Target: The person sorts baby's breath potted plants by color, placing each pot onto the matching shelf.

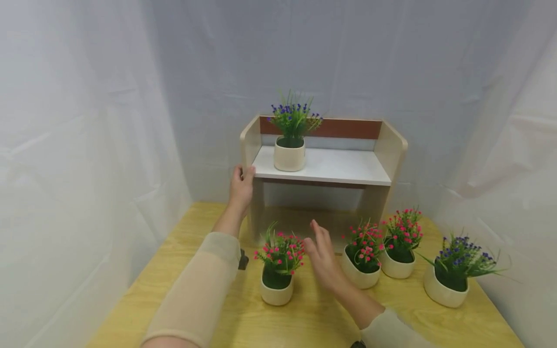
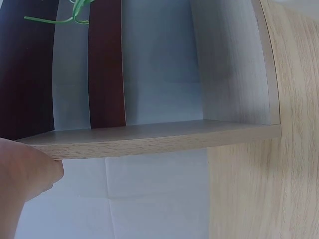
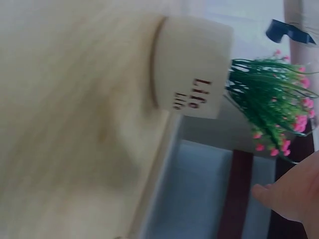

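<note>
My left hand (image 1: 241,188) grips the left side panel of a small two-tier desktop shelf (image 1: 344,164), thumb in front and fingers round the outer side. In the left wrist view only part of that hand (image 2: 30,172) shows at the panel (image 2: 149,142). A white pot with purple flowers (image 1: 289,157) stands on the shelf's upper board, towards the left. My right hand (image 1: 324,261) hovers, fingers extended and holding nothing, between two pink-flowered pots. The nearer-left pink-flowered pot (image 1: 277,292) stands in front of the shelf; its printed lettering shows in the right wrist view.
At the right stand two pink-flowered pots, one nearer (image 1: 363,278) and one farther back (image 1: 398,266), and a purple-flowered pot (image 1: 446,290). All rest on the wooden table (image 1: 313,324). White sheeting (image 1: 209,77) hangs behind and on both sides.
</note>
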Available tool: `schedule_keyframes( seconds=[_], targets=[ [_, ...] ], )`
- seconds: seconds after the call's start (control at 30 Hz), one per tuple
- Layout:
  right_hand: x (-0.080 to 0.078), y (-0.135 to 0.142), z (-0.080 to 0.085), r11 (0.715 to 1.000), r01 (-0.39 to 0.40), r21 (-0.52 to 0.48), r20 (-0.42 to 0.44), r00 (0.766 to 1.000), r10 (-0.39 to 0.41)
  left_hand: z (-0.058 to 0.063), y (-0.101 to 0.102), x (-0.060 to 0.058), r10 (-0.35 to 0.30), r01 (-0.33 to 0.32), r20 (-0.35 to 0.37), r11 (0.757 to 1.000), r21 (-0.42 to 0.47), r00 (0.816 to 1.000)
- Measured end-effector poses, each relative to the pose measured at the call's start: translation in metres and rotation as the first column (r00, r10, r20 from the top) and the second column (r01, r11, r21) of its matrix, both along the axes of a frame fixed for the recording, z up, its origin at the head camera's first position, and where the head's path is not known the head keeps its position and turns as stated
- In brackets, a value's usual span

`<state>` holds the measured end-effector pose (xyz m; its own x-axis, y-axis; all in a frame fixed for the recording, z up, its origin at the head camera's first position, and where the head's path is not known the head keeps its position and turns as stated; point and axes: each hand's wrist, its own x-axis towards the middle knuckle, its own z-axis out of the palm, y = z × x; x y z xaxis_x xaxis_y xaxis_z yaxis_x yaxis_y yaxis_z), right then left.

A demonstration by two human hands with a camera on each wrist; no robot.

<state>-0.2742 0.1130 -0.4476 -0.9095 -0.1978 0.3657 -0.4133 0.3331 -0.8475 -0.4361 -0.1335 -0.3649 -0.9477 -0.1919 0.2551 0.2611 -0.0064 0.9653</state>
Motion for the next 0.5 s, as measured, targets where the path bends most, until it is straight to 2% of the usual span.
schedule_keyframes(
  seconds=[0.13, 0.33, 0.5],
  targets=[
    [0.003, 0.006, -0.014, 0.999, -0.029, -0.03, 0.055, 0.998, 0.031, -0.001, 0.001, 0.0, 0.004, -0.004, -0.003, 1.0, -0.007, 1.0],
    [0.007, 0.008, -0.032, 0.998, -0.044, -0.039, 0.089, 0.995, 0.047, -0.001, 0.001, 0.0, 0.004, -0.004, 0.004, 1.0, -0.007, 1.0],
    [0.01, 0.005, -0.045, 0.994, -0.074, -0.079, 0.2, 0.976, 0.088, -0.001, 0.0, 0.0, 0.002, -0.002, 0.002, 1.0, -0.007, 1.0]
  ],
)
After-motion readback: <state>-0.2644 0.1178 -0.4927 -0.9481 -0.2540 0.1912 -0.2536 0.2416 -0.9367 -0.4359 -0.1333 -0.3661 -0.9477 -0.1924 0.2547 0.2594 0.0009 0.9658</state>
